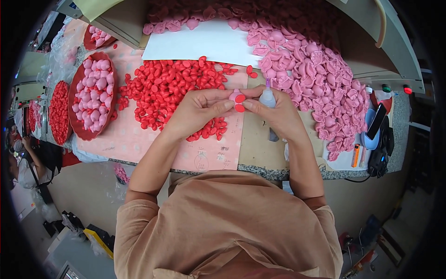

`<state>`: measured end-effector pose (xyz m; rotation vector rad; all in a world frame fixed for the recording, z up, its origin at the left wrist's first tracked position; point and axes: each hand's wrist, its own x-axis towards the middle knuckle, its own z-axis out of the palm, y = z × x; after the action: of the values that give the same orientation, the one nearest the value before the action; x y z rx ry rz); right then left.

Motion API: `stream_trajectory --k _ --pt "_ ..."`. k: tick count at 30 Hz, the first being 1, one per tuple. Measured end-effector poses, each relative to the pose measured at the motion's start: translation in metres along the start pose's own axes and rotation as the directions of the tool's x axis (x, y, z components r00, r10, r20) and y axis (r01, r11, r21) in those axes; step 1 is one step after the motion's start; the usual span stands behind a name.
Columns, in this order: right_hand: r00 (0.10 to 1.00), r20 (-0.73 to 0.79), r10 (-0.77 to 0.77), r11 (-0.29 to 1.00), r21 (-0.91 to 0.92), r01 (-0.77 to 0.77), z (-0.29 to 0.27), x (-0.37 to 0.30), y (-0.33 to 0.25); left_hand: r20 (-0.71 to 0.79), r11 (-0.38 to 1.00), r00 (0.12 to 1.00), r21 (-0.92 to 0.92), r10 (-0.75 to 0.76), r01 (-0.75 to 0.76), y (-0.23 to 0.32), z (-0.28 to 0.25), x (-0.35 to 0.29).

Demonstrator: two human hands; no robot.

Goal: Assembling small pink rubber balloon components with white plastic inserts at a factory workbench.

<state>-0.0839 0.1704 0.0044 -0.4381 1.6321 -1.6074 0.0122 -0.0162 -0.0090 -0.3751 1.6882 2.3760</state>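
Note:
Above the near part of the table, my left hand (199, 110) is closed, pinching a small pink plastic piece (235, 93). Two red oval parts (239, 108) sit against that piece, between the fingertips of both hands. My right hand (280, 115) is closed too, with a translucent squeeze bottle (267, 98) held upright in its grip, purple tip up. Its thumb and forefinger reach the red parts. A heap of red parts (162, 86) spreads behind and beside my left hand. Pink petal-shaped pieces (309, 69) are piled behind and to the right of my right hand.
At left stand a red scalloped tray (74, 125) of pink-and-red pieces and a red tray (54, 135) of red parts. At right lie a dark phone (377, 120), an orange tube (356, 156) and a black cabled device (378, 158). A cabinet side (376, 51) borders the back right.

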Motion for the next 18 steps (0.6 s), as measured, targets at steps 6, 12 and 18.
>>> stream_trajectory --k 6,12,18 --pt "1.000 -0.010 0.011 0.999 -0.044 -0.011 0.0002 -0.0009 -0.0035 -0.025 0.999 0.999 0.003 0.032 -0.032 -0.0069 -0.0008 0.0005" --pt "1.000 -0.031 0.001 0.996 -0.088 -0.004 -0.0002 -0.0013 -0.0019 -0.040 0.999 0.999 0.022 0.031 -0.030 -0.0057 0.0004 0.0003" --pt "0.999 -0.047 -0.017 0.999 -0.045 0.015 0.0007 0.0003 0.0018 -0.052 0.999 0.998 0.026 0.034 -0.033 -0.0048 0.0017 0.0007"
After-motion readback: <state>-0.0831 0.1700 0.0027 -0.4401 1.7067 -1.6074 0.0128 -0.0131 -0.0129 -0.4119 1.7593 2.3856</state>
